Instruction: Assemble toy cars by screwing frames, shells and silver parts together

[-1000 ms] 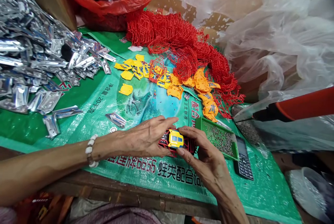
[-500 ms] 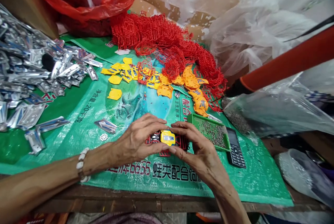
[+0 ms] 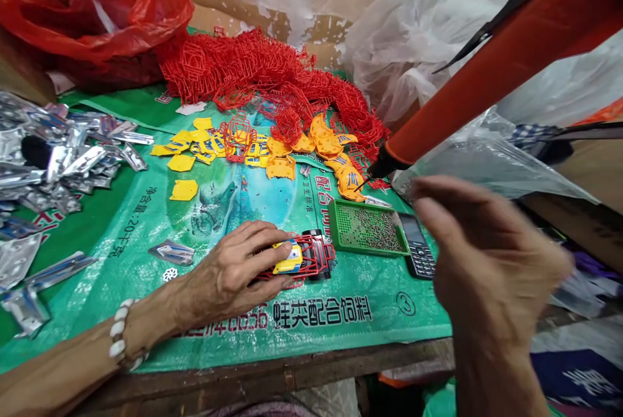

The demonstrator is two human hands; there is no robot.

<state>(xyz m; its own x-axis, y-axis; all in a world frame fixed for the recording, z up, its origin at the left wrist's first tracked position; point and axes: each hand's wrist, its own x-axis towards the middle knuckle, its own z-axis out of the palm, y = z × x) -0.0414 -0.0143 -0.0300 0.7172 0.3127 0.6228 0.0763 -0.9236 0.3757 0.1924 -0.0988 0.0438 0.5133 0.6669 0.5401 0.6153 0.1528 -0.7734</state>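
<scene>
Fingers of the left hand [image 3: 233, 274] press down on a small toy car [image 3: 299, 260], a yellow body set in a red frame, pinning it to the green woven sack [image 3: 146, 222] that covers the counter [image 3: 272, 375]. A white bead bracelet [image 3: 119, 342] circles that wrist. The right hand [image 3: 487, 261] is raised close to the camera, blurred, fingers loosely curled around nothing and well apart from the car. Just right of the car sits a green tray [image 3: 367, 229] of tiny screws, and a black phone [image 3: 418, 253] lies touching the tray's right edge. Behind them are scattered yellow parts [image 3: 182, 163], then a tangled heap of red frames [image 3: 272, 76]. Silver packets [image 3: 58, 164] pile up at the left, beside a red plastic bag [image 3: 92, 15]. An orange-handled tool [image 3: 467, 86] slants in from the upper right, its tip near the tray's far corner.
</scene>
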